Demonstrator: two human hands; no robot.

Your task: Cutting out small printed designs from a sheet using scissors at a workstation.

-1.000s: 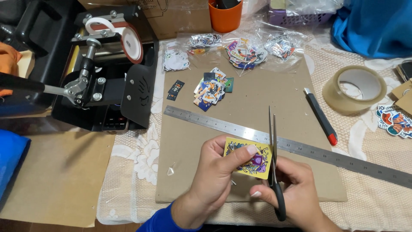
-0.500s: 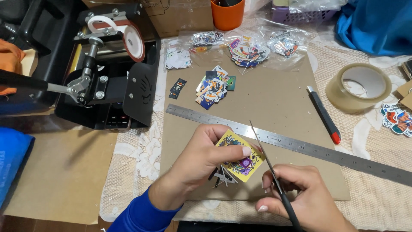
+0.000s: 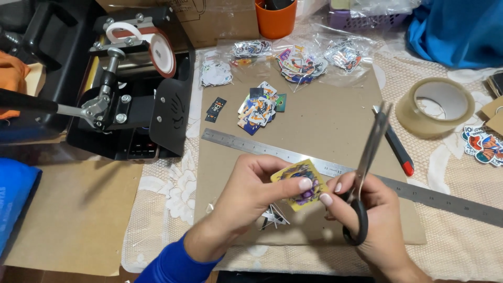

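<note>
1. Yellow sticker card (image 3: 299, 184) is held just above the cardboard mat (image 3: 314, 120) on the desk, in front of the steel ruler (image 3: 335, 170).
2. Left hand (image 3: 251, 191) is closed on the card: thumb on top, fingers underneath, pinched at the near-left edge.
3. Right hand (image 3: 367, 220) is wrapped round the black loops of the scissors (image 3: 367, 167); blades point up and away, seemingly shut, w/ a fingertip touching the card's right edge.
4. Handling, judged: card is v. light, thin, semi-stiff; it'd bend if squeezed hard, and the glossy face prob. slips.
5. Best taken by the edges or a corner, away from the cut line, w/ light pinch only.
6. Trimmed paper scraps (image 3: 272, 216) lie below the card on the mat.
7. More stickers (image 3: 259, 107) are piled farther back; tape roll (image 3: 435, 107) and a red-tipped knife (image 3: 395, 149) sit at right.
</note>
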